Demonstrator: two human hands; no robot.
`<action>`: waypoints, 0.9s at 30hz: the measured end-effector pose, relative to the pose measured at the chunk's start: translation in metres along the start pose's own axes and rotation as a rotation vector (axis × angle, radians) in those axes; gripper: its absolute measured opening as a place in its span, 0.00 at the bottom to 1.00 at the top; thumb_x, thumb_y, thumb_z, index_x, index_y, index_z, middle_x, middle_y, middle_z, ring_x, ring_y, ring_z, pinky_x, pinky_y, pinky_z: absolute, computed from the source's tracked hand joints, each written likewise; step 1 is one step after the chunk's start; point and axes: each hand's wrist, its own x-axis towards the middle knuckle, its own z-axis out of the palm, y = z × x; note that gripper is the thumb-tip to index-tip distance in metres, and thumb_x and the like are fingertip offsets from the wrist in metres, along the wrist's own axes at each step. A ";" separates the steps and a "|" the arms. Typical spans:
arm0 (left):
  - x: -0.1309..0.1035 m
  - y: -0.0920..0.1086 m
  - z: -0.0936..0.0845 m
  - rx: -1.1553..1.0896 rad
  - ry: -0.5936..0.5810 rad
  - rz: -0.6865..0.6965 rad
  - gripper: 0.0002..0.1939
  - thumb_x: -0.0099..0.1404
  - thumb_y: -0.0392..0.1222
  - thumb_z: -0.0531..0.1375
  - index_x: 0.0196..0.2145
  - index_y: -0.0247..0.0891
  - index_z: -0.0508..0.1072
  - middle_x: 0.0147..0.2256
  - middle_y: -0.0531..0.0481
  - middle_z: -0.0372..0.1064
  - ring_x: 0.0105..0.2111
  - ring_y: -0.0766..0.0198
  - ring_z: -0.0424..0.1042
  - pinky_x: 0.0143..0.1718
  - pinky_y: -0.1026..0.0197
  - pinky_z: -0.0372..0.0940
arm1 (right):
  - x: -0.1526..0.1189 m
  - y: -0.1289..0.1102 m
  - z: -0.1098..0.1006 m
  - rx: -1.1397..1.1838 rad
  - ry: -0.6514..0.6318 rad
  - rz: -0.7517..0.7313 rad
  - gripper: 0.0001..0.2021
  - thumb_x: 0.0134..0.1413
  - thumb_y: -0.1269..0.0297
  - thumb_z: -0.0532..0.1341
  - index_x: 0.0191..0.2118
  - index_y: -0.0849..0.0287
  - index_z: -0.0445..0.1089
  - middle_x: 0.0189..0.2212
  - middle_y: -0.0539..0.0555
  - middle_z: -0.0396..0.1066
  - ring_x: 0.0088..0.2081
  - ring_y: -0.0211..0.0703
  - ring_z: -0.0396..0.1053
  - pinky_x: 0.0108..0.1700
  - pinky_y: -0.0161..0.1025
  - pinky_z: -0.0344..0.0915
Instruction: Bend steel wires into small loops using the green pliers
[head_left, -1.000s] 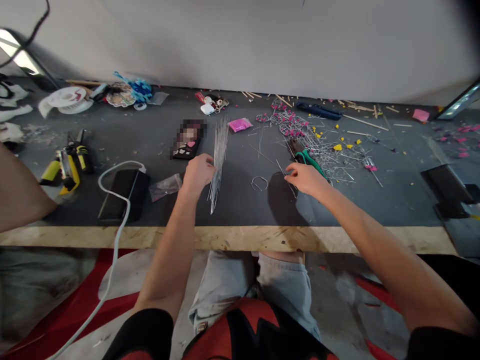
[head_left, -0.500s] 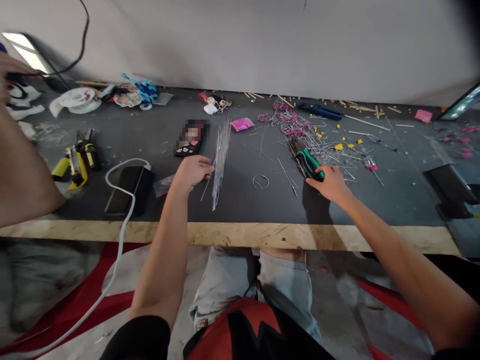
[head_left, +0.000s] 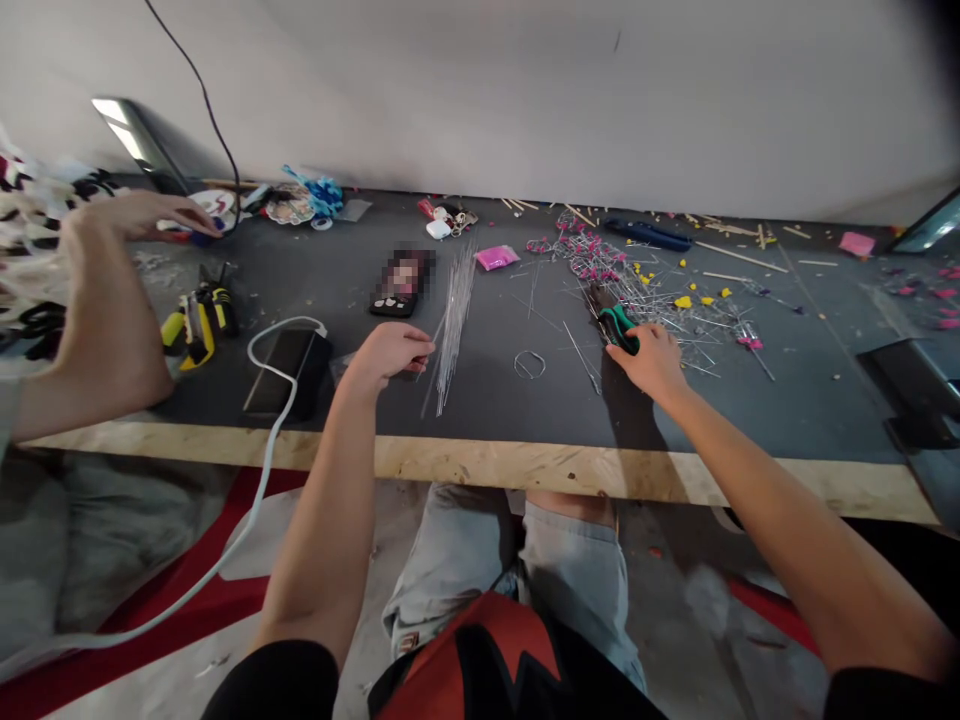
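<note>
Beside the bundle of thin straight wires, my left hand is closed in a pinch on a single wire at the bundle's left edge. My right hand is wrapped round the green handles of a pair of pliers, whose dark jaws point away toward the pile. That pile holds bent wire pieces with pink and yellow bits on them. Between my hands lie a small wire ring and a twisted wire piece on the dark tabletop.
A phone, a pink packet and a power bank with a white cable lie around my left hand. Yellow-black pliers sit further left, near a co-worker's arm. A dark blue tool lies behind the pile.
The view has swung slightly left, so things sit further right. The co-worker's hand has come more into view. My left hand still pinches by the wires; my right hand stays on the pliers.
</note>
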 end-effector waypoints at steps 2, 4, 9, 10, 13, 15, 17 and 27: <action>-0.002 0.000 0.001 -0.013 0.005 0.020 0.05 0.47 0.33 0.63 0.26 0.33 0.72 0.18 0.52 0.65 0.18 0.70 0.65 0.21 0.67 0.63 | -0.001 -0.003 0.000 -0.003 0.010 0.004 0.21 0.50 0.49 0.57 0.45 0.59 0.67 0.49 0.63 0.63 0.50 0.61 0.58 0.49 0.53 0.55; -0.005 0.001 0.004 -0.023 0.002 0.029 0.03 0.47 0.34 0.62 0.24 0.33 0.71 0.18 0.52 0.64 0.18 0.71 0.64 0.22 0.67 0.63 | -0.002 -0.005 0.001 -0.016 0.031 0.003 0.21 0.51 0.49 0.56 0.46 0.59 0.67 0.48 0.64 0.64 0.50 0.61 0.59 0.49 0.53 0.55; -0.016 0.005 0.010 -0.002 0.001 -0.011 0.04 0.48 0.35 0.59 0.21 0.35 0.64 0.18 0.53 0.63 0.15 0.72 0.61 0.14 0.70 0.51 | -0.002 -0.007 -0.002 -0.006 0.074 -0.041 0.19 0.53 0.52 0.54 0.44 0.59 0.70 0.43 0.63 0.69 0.44 0.56 0.64 0.47 0.49 0.56; -0.019 0.005 0.009 0.018 0.008 -0.021 0.04 0.49 0.36 0.58 0.21 0.36 0.63 0.19 0.53 0.63 0.14 0.73 0.59 0.13 0.70 0.47 | -0.002 -0.006 -0.004 0.042 0.076 -0.029 0.19 0.53 0.52 0.53 0.43 0.59 0.70 0.40 0.62 0.70 0.42 0.54 0.65 0.45 0.47 0.58; -0.028 0.002 0.002 0.081 0.031 -0.026 0.04 0.51 0.38 0.56 0.24 0.37 0.62 0.20 0.53 0.64 0.13 0.74 0.55 0.12 0.70 0.41 | -0.004 -0.001 -0.011 0.291 0.092 0.100 0.18 0.53 0.49 0.53 0.36 0.57 0.71 0.28 0.57 0.71 0.33 0.49 0.67 0.36 0.43 0.60; -0.033 -0.002 -0.005 0.113 0.052 -0.004 0.05 0.52 0.41 0.56 0.25 0.38 0.62 0.19 0.54 0.63 0.13 0.74 0.55 0.12 0.70 0.41 | -0.007 0.003 -0.016 0.531 0.103 0.235 0.16 0.51 0.49 0.54 0.30 0.56 0.70 0.23 0.53 0.68 0.27 0.46 0.65 0.30 0.41 0.59; -0.036 -0.006 -0.011 0.145 0.100 0.036 0.05 0.54 0.43 0.55 0.28 0.39 0.64 0.19 0.55 0.61 0.13 0.73 0.55 0.12 0.70 0.43 | -0.012 0.005 -0.022 0.803 0.085 0.360 0.13 0.49 0.51 0.56 0.27 0.54 0.68 0.21 0.51 0.66 0.24 0.43 0.64 0.27 0.40 0.59; -0.026 0.001 0.000 0.310 0.208 0.275 0.09 0.58 0.45 0.55 0.32 0.38 0.70 0.28 0.50 0.72 0.17 0.70 0.64 0.17 0.67 0.54 | -0.038 0.002 -0.055 1.185 -0.086 0.473 0.06 0.41 0.63 0.64 0.29 0.56 0.70 0.26 0.49 0.70 0.26 0.39 0.67 0.27 0.36 0.64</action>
